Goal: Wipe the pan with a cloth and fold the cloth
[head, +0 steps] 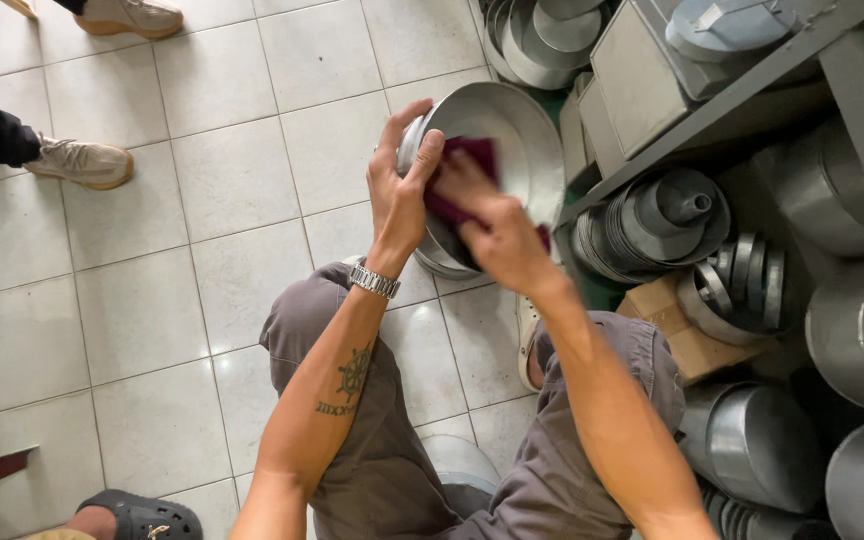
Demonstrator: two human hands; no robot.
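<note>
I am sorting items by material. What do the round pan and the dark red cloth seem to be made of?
Round silver pan: probably thin aluminium or steel, matte grey with a soft sheen. Dark red cloth: seemingly soft fabric, bunched under the right hand.

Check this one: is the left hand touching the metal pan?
Touching. The head view shows the left hand gripping the rim of the metal pan, thumb hooked over its edge, while the right hand presses a dark red cloth inside it.

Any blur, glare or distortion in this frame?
Head view: the right hand with the dark red cloth is motion-blurred; the left hand on the metal pan is sharper. Soft sheen on the pan, no harsh glare. Tile lines bow slightly toward the edges.
</note>
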